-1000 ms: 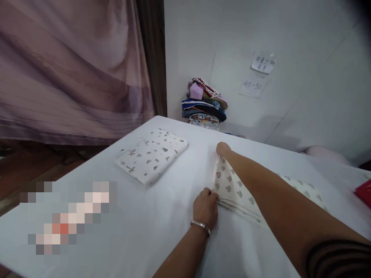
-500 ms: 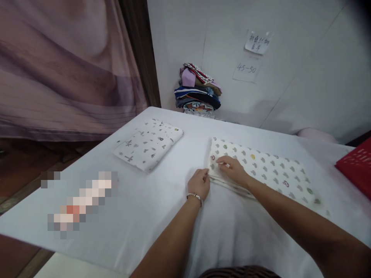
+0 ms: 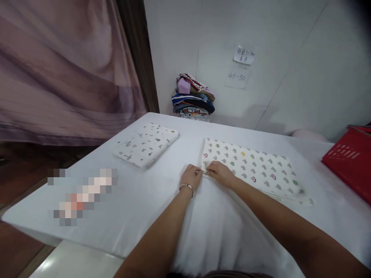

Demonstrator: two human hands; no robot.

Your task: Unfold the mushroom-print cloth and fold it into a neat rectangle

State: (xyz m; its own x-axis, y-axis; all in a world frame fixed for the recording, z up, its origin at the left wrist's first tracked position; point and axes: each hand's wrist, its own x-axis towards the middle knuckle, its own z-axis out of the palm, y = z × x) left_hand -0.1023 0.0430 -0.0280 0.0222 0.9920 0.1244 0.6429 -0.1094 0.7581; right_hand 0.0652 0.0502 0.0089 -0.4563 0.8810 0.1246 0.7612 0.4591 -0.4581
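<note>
A folded white cloth with a mushroom print point(image 3: 252, 166) lies lengthwise on the table, its layers showing along the near edge. At its near left corner, my left hand point(image 3: 191, 177), with a bracelet at the wrist, is closed with the fingertips pinching the corner. Just to the right of it, my right hand point(image 3: 220, 173) has its fingers closed on the cloth's near edge; the fingertips are partly hidden. Apart from both hands, a second folded cloth with a grey leaf-like print point(image 3: 147, 146) lies flat on the left.
A white cover spreads over the table point(image 3: 139, 204). On the right side stands a red basket point(image 3: 348, 158). Behind the table is a stack of folded fabrics point(image 3: 193, 96) by the wall. A pinkish curtain point(image 3: 66, 69) hangs at left. A blurred-out patch point(image 3: 87, 193) covers something on the table.
My right hand has come down and towards me, from over the cloth's top to its near left corner beside my left hand. My left hand stays at that corner. The view has shifted slightly.
</note>
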